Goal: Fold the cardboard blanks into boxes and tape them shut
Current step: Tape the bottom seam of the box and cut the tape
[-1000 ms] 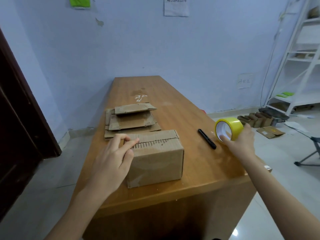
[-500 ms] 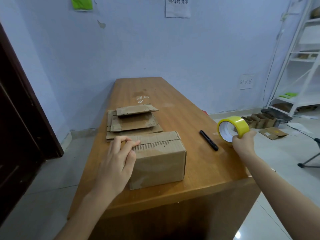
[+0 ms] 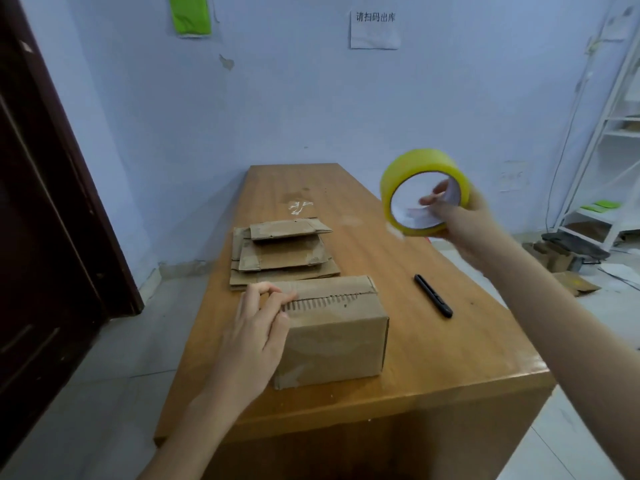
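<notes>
Wooden table (image 3: 450, 358), orange-brown and long, is seen running away from the viewer toward a pale blue wall (image 3: 311, 98); light floor tiles (image 3: 86, 393) are visible on either side.

Nearest the viewer, a folded cardboard box (image 3: 339, 337) is seen standing on the table, flaps closed, with the corrugated edge exposed along the top seam. The left hand (image 3: 252, 344) is laid on the box's left end, fingers curled close together and pressed on the top flap.

To the right of the box, well apart from it, a black pen-like tool (image 3: 433, 300) is seen lying on the bare wood.

Just behind the box, a stack of flat cardboard blanks (image 3: 280, 254) is placed on the table, smaller pieces on top.

Above the table's right side, a yellow tape roll (image 3: 408, 168) is held in the air by the right hand (image 3: 474, 230), fingers clamped on it, with fingertips visible inside the core.

Farther back, a whitish smear (image 3: 299, 206) is noted on the tabletop. On the wall, a white paper notice (image 3: 374, 28) and a green sheet (image 3: 191, 13) are fixed. A dark door (image 3: 41, 202) is located at the left, a white shelving rack (image 3: 620, 150) at the right, with cardboard scraps (image 3: 568, 271) on the floor beneath.
</notes>
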Action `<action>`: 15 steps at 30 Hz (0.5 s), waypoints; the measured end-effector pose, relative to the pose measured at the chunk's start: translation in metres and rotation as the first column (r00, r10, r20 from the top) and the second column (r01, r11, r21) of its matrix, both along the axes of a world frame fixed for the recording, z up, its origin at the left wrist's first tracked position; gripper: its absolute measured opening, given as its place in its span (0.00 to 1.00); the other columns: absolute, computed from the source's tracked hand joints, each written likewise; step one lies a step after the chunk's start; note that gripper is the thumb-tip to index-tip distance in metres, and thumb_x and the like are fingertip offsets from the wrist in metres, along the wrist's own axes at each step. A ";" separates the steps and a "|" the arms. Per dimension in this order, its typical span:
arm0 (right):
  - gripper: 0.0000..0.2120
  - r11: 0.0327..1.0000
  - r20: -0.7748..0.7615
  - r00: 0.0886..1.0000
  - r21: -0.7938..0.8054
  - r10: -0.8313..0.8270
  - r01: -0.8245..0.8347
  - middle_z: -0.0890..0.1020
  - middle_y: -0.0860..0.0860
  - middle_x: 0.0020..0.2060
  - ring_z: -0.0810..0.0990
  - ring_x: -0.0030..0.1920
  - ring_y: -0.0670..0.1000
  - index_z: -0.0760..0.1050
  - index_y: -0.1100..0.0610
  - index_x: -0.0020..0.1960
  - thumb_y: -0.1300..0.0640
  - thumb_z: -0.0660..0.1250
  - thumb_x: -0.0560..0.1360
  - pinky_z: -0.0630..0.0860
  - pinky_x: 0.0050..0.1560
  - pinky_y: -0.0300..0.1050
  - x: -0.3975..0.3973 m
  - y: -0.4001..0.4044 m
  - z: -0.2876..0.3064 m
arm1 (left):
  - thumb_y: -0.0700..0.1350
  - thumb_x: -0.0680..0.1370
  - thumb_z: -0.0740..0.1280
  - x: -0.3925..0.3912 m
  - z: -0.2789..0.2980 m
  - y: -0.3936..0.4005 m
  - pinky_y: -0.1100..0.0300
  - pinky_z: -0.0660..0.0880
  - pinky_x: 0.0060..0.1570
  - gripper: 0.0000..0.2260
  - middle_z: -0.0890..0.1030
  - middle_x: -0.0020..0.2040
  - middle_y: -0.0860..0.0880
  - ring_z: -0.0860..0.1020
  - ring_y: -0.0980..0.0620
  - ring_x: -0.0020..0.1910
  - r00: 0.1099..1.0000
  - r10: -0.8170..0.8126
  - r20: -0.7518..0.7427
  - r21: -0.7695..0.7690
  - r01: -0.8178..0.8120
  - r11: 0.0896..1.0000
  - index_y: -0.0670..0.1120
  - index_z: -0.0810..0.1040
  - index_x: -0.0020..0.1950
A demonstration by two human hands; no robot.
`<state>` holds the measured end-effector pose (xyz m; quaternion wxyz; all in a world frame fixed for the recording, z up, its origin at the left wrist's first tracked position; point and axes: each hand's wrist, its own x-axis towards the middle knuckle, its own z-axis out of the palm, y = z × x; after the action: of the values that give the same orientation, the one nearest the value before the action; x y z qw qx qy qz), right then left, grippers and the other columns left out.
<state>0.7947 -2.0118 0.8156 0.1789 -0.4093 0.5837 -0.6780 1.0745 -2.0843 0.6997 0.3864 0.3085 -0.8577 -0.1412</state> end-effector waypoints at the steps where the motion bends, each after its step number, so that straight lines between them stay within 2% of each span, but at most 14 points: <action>1: 0.12 0.996 0.008 0.996 0.011 0.083 -0.083 0.79 0.52 0.42 0.79 0.44 0.52 0.69 0.54 0.46 0.71 0.59 0.77 0.80 0.42 0.48 0.019 -0.001 -0.002 | 0.62 0.75 0.43 0.000 0.000 0.001 0.72 0.66 0.47 0.27 0.62 0.57 0.60 0.65 0.66 0.58 1.000 -0.006 0.001 0.008 0.006 1.000 0.55 0.71 0.64; 4: 0.11 0.960 0.117 0.953 -0.005 0.278 -0.280 0.83 0.48 0.38 0.82 0.40 0.48 0.72 0.55 0.47 0.70 0.60 0.77 0.81 0.38 0.42 0.068 -0.014 -0.016 | 0.60 0.77 0.45 0.001 -0.001 0.000 0.74 0.64 0.52 0.25 0.62 0.56 0.60 0.64 0.66 0.60 0.999 -0.034 -0.037 0.037 0.035 0.999 0.54 0.72 0.65; 6: 0.11 0.933 0.147 0.922 -0.012 0.358 -0.360 0.84 0.45 0.34 0.83 0.36 0.45 0.73 0.56 0.47 0.71 0.59 0.77 0.79 0.36 0.39 0.093 -0.025 -0.024 | 0.56 0.80 0.51 0.001 -0.003 0.000 0.79 0.60 0.55 0.17 0.63 0.57 0.59 0.64 0.66 0.61 0.995 -0.058 -0.081 0.095 0.066 0.993 0.54 0.73 0.63; 8: 0.08 0.919 0.137 0.911 0.012 0.389 -0.394 0.83 0.45 0.33 0.82 0.36 0.45 0.73 0.59 0.48 0.70 0.59 0.77 0.79 0.35 0.39 0.113 -0.034 -0.034 | 0.48 0.81 0.55 -0.001 -0.004 0.001 0.78 0.59 0.57 0.11 0.64 0.59 0.57 0.64 0.66 0.63 0.983 -0.088 -0.164 0.198 0.120 0.973 0.58 0.73 0.59; 10: 0.07 0.921 0.168 0.910 0.025 0.378 -0.388 0.83 0.49 0.35 0.82 0.39 0.49 0.75 0.64 0.50 0.70 0.61 0.76 0.79 0.38 0.42 0.124 -0.042 -0.043 | 0.43 0.81 0.57 -0.002 -0.002 0.002 0.75 0.60 0.61 0.12 0.65 0.59 0.56 0.64 0.66 0.63 0.958 -0.116 -0.261 0.284 0.191 0.940 0.60 0.73 0.55; 13: 0.09 0.935 0.244 0.909 0.023 0.339 -0.354 0.81 0.53 0.37 0.80 0.39 0.52 0.76 0.61 0.42 0.72 0.61 0.74 0.78 0.41 0.46 0.131 -0.046 -0.048 | 0.43 0.76 0.57 0.000 0.008 0.002 0.71 0.67 0.60 0.11 0.69 0.58 0.54 0.68 0.64 0.61 0.877 -0.109 -0.467 0.482 0.356 0.801 0.53 0.77 0.51; 15: 0.10 0.934 0.259 0.904 0.021 0.340 -0.357 0.80 0.53 0.36 0.79 0.38 0.52 0.75 0.60 0.42 0.72 0.60 0.74 0.77 0.42 0.47 0.129 -0.047 -0.050 | 0.41 0.71 0.55 0.003 0.014 0.002 0.65 0.70 0.57 0.16 0.75 0.58 0.50 0.73 0.59 0.59 0.765 -0.003 -0.643 0.561 0.474 0.679 0.45 0.80 0.51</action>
<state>0.9241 -2.0590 0.7660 0.3833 -0.4118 0.4965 -0.6611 1.0774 -2.0820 0.7136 0.4657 0.2481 -0.6070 -0.5942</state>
